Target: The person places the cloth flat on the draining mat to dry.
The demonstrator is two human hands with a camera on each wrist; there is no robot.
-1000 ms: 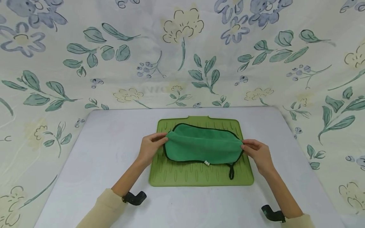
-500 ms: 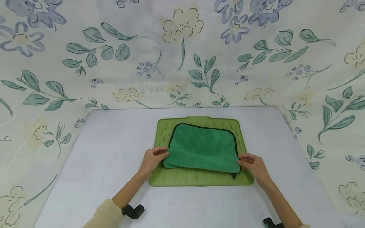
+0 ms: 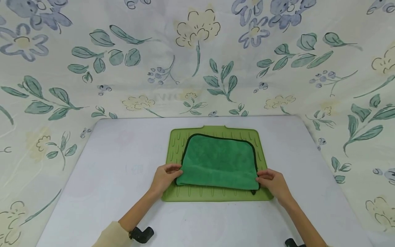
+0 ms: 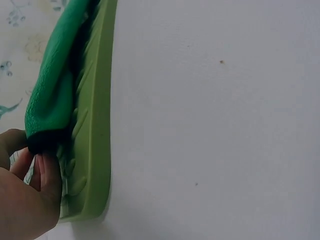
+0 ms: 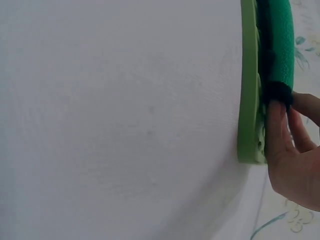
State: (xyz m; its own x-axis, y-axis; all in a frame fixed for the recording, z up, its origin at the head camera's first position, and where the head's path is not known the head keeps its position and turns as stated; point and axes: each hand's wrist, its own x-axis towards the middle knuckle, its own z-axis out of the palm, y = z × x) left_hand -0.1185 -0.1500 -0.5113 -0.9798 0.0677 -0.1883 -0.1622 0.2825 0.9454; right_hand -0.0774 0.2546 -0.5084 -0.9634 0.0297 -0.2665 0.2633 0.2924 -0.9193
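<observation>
- The green cloth lies over the middle of the light green mat, with mat showing along its far, left, right and near sides.
- As seen from the head, the cloth's long axis runs from left to right, roughly along the mat's width, with the right end slightly nearer than the left.
- Its far edge and both sides carry black edging; the near edge shows as plain green, sloping a little nearer toward the right.
- In both wrist views that near part is a rounded green roll of fabric above the mat's ridged surface.
- A small black piece pokes out from under the near edge, close to the right corner.
- The left hand pinches the near left corner, thumb on one side and fingers on the other, at the black edging.
- The right hand pinches the near right corner in the same way; its fingers reach in from the right, over the mat's edge.
- The mat's raised tab is at the middle of its far edge, pointing away from the person.
- The mat rests on a white table, with a floral backdrop beyond the far edge.
- A black device sits at the left wrist, just beside a beige sleeve.
</observation>
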